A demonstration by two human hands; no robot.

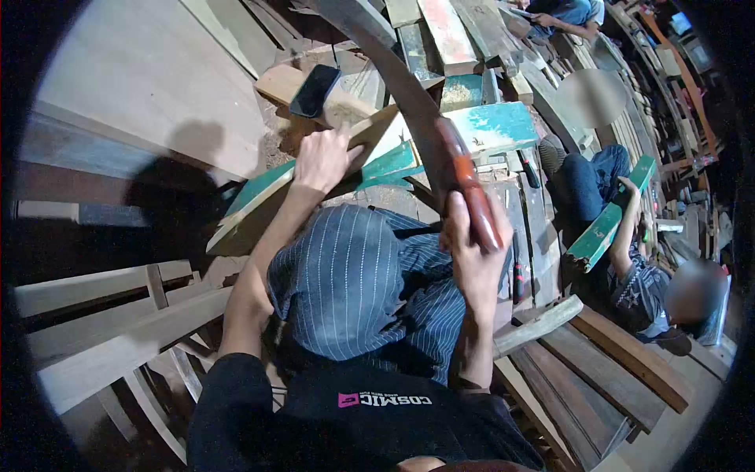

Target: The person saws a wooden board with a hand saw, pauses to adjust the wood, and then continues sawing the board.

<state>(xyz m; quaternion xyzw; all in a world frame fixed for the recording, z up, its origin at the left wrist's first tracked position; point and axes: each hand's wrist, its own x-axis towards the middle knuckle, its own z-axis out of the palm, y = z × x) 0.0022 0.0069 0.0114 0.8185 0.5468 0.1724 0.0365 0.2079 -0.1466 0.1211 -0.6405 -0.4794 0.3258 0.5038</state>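
In my right hand (pixel 477 248) is a machete with a glossy reddish-brown handle (pixel 469 179). Its long, dark, broad blade (pixel 397 71) points up and to the left, raised over the wood in front of me. My left hand (pixel 321 160) is closed over the upper edge of a wooden board (pixel 259 211), which slants across in front of my knee. Green paint shows on part of this board's far side. Beyond the left hand lies a black phone (pixel 316 90) on a wood piece. A green-and-white painted board (pixel 491 127) lies past the machete handle.
At right, a seated co-worker holds a green board (pixel 602 232). Another person (pixel 570 16) sits at the top. Stacked planks (pixel 613 354) lie at lower right, a slatted wooden frame (pixel 134 338) at lower left. A large pale panel (pixel 149 86) stands at upper left.
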